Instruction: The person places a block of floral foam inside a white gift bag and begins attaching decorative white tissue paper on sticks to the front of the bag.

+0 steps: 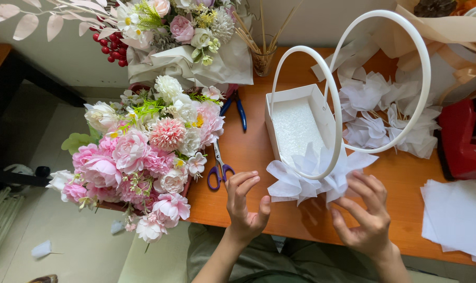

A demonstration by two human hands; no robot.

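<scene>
A white square gift box (296,123) with a round white handle (332,110) stands on the orange wooden table (259,152). White foam lines its inside. Folded white tissue paper (306,175) fans out along its near edge. My right hand (365,215) touches the tissue at its right end with fingers spread. My left hand (245,206) hovers just left of the tissue, fingers loosely curled, holding nothing. A second, larger white ring handle (424,78) stands behind the box.
A big bunch of pink and white artificial flowers (143,152) lies at the table's left edge. Purple-handled scissors (218,170) and blue-handled pliers (240,110) lie beside it. More tissue fans (377,112), a paper stack (455,217) and a red device (461,139) sit right.
</scene>
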